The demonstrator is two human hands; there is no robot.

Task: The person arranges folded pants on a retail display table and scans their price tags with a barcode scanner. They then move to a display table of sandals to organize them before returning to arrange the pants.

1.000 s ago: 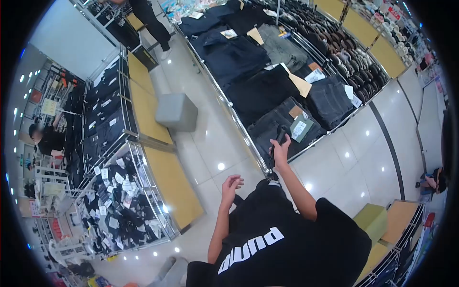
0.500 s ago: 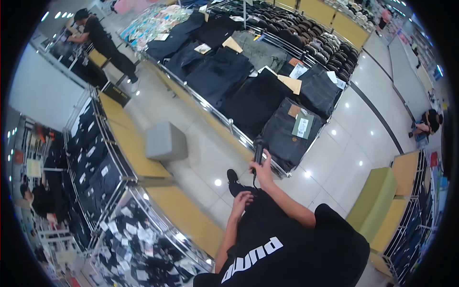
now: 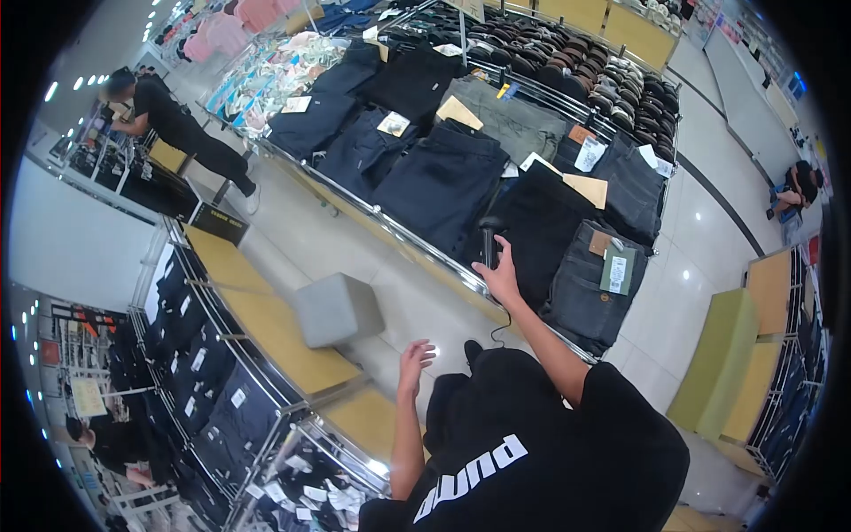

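Observation:
My right hand (image 3: 503,270) holds a black handheld device (image 3: 488,241) with a thin cord (image 3: 503,329) hanging from it, over the near edge of a display table. Below and to the left, my left hand (image 3: 416,362) is above the floor with its fingers apart and nothing in it. Folded black trousers (image 3: 541,226) lie just beyond the device. Dark grey jeans (image 3: 585,288) with a green tag (image 3: 617,269) are to the right of my right hand, and navy trousers (image 3: 441,182) lie on its left.
A grey cube stool (image 3: 339,310) stands on the floor at the left. Racks of dark clothing (image 3: 191,355) line the left side. One person (image 3: 177,124) stands at the upper left, another (image 3: 115,443) at the lower left. A green bench (image 3: 709,363) is at the right.
The view has shifted, and the table appears nearer. My right hand and the device have moved over the table's edge. My left hand has come away from my body, fingers more spread.

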